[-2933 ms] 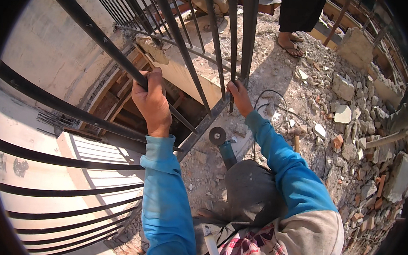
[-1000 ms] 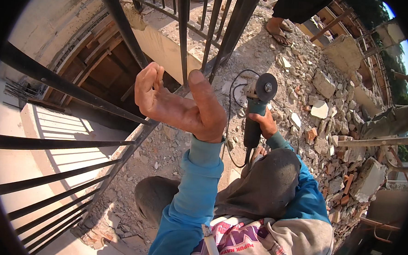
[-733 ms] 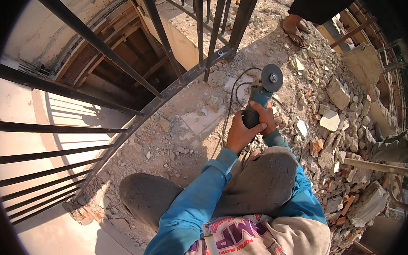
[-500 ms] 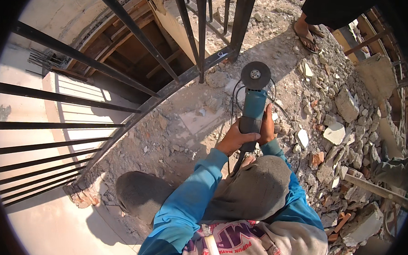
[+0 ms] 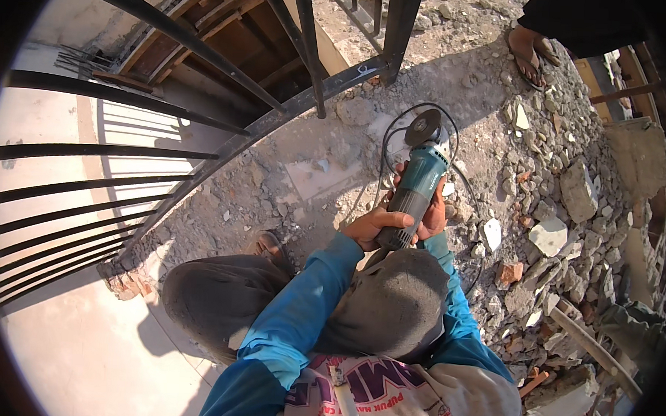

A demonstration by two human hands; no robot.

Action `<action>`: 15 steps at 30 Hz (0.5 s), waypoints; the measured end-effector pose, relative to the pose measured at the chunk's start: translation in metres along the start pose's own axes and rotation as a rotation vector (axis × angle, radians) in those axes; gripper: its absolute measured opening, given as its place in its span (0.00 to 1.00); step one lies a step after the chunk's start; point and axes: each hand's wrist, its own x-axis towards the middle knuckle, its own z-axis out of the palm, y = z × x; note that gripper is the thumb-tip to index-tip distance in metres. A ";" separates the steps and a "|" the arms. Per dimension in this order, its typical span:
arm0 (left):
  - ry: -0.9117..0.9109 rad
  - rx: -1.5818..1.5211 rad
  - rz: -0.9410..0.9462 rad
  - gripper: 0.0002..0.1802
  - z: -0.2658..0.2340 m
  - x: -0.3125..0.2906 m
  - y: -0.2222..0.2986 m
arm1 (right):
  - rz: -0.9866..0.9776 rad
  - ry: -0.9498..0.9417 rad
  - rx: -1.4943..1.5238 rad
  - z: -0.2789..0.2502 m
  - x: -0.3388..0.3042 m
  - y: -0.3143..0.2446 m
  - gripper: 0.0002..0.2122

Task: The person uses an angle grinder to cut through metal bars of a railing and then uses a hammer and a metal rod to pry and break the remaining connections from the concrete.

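Observation:
Both my hands are closed round a teal and black angle grinder (image 5: 423,175) held above my knees, its head pointing away from me. Its dark disc (image 5: 423,127) is tilted to the left, with the metal guard showing on the right. My left hand (image 5: 377,227) wraps the rear of the body, thumb across the top. My right hand (image 5: 433,215) supports it from beneath and the right side, with some fingertips showing at its left edge. A black power cord (image 5: 385,147) loops on the ground around the tool's head.
Black metal railing bars (image 5: 117,159) stand at the left, above a lower recess. Broken concrete rubble (image 5: 550,238) covers the right side, with a wooden pole (image 5: 593,346) on it. Another person's sandaled foot (image 5: 525,56) stands at the far right.
The grinder has rolled in my hands, so its disc, facing up before, now tilts left. My fingers have shifted round its body. The view has moved slightly.

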 end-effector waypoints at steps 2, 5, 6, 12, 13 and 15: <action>0.007 -0.031 -0.049 0.30 -0.005 0.004 -0.003 | -0.042 -0.023 0.032 -0.010 0.001 0.003 0.35; -0.047 -0.075 -0.066 0.28 0.000 0.005 -0.012 | -0.075 -0.042 0.145 -0.022 -0.011 0.002 0.34; -0.064 -0.094 -0.090 0.27 0.001 0.005 -0.013 | -0.079 -0.021 0.205 -0.023 -0.015 0.002 0.34; -0.091 -0.089 -0.191 0.25 -0.001 0.010 -0.013 | -0.072 0.158 0.053 -0.015 -0.017 -0.008 0.32; -0.124 -0.106 -0.197 0.25 -0.003 0.010 -0.013 | -0.069 0.181 -0.009 -0.013 -0.017 -0.008 0.32; -0.123 -0.144 -0.163 0.26 0.005 0.009 -0.011 | -0.052 0.223 -0.086 -0.009 -0.014 -0.012 0.33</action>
